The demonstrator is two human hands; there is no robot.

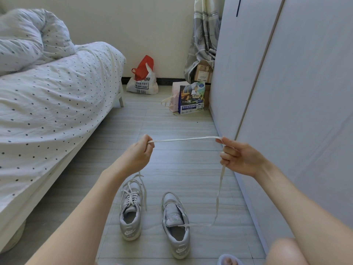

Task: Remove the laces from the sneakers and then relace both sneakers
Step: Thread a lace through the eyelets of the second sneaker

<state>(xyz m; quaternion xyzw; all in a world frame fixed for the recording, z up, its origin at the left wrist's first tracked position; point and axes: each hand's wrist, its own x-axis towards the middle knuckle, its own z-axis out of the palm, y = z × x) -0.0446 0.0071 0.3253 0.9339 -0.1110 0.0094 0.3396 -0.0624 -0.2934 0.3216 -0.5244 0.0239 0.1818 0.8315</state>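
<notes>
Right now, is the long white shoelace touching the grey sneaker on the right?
Touching. The head view shows the white shoelace's loose end lying across the right grey sneaker's opening.

Two sneakers (152,217) sit side by side on the floor (181,159), between the bed (47,102) on the left and the wardrobe (286,92) on the right. Bags (168,88) stand beyond, against the wall (133,25).

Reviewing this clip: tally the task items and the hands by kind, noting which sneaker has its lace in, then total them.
Sneakers: 2, the laced sneaker and the unlaced sneaker
Loose laces: 1, the removed lace, stretched between the left hand and right hand
Laces in a sneaker: 1, the threaded lace
Hands: 2
Total: 6
</notes>
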